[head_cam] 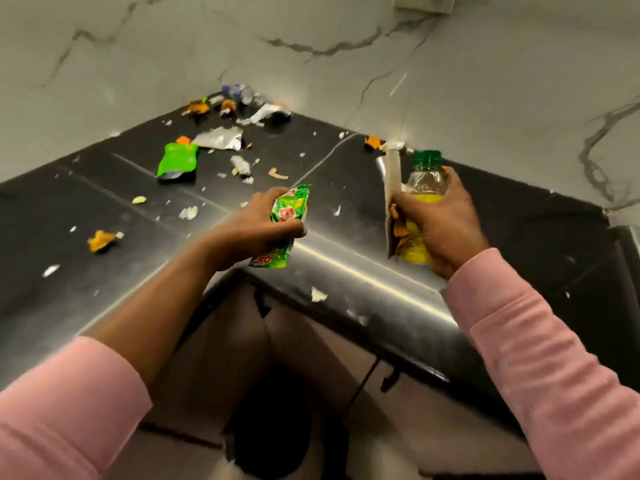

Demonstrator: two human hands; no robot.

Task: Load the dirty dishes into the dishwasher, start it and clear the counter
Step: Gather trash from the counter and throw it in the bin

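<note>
Counter (104, 202): wrapper (289, 216) in left hand (256, 226).

Dim indoor light, a bright glare streak along the counter (363, 271) edge, soft blur throughout, wide-angle bending at edges.

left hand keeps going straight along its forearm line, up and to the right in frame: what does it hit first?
Probably nothing soon. The left hand, gripping a green packet, points over bare dark counter toward the marble wall. The orange scrap lies near that line; depth is unclear.
</note>
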